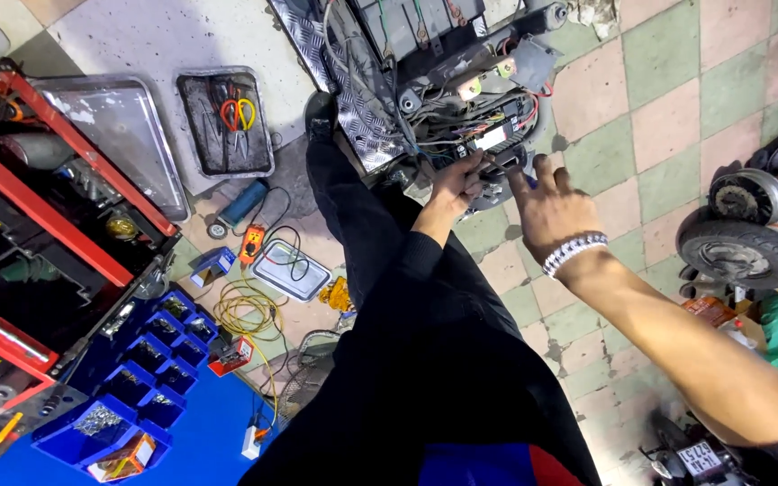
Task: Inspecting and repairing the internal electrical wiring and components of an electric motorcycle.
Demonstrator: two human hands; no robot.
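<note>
Left hand grips a black wiring box; right hand, fingers spread, touches it, above a checked tile floor; red tool cart left.

Checkered tile floor bears a tool tray, yellow cable and wheel.

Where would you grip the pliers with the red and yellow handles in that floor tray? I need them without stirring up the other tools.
Take the pliers by the two looped handles, coming straight down from above. They lie flat in the dark tray, handles toward its far end and raised clear of the darker tools beside them, so fingers can close across both loops. This is a judgement from one view.
</note>
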